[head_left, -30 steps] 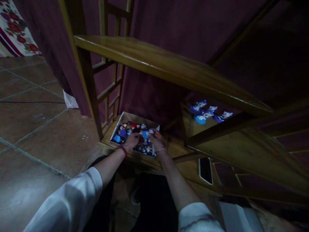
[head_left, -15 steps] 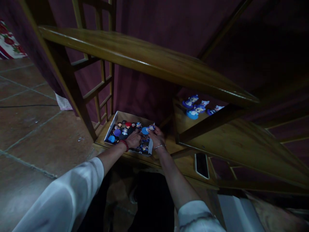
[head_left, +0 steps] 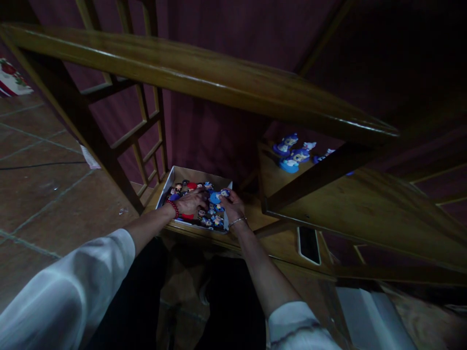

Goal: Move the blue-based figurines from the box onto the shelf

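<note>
Left hand (head_left: 191,201) shifted, any figurine (head_left: 216,197) lettering unclear

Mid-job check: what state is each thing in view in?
Box, open-topped, holding many figurines
Blue-based figurine, held, base showing
Right hand, closed on that figurine
Left hand, over the box, grip unclear
Phone, lying flat, screen dark
Shelf figurines, grouped, partly hidden
</note>
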Demonstrator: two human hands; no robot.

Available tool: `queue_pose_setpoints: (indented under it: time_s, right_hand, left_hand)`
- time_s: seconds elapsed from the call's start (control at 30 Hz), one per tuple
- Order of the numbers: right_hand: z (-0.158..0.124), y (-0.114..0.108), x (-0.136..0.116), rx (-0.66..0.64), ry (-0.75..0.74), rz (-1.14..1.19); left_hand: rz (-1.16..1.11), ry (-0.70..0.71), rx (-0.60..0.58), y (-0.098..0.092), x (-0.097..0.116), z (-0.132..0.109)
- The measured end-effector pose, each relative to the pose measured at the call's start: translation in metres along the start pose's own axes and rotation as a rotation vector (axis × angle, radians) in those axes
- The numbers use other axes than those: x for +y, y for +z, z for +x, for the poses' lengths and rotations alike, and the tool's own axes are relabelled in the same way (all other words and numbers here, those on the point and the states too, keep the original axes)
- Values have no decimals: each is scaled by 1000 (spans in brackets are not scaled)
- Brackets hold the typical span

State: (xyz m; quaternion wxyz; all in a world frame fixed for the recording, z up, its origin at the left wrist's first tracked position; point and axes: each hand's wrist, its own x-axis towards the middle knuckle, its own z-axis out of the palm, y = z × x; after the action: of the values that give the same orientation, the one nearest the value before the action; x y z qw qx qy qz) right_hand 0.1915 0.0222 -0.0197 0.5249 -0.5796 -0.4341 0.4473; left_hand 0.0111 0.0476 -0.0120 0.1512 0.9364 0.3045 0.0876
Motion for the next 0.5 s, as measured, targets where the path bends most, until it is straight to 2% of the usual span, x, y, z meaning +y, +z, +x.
queue_pose_setpoints:
  time_s: [0.13,0.5]
  right_hand:
    - [-3,3,1,16,51,31]
    - [-6,1,5,24,56,31]
  left_hand:
    - [19,30,-3,2,6,-4]
    - [50,-43,-27,9,4,-8]
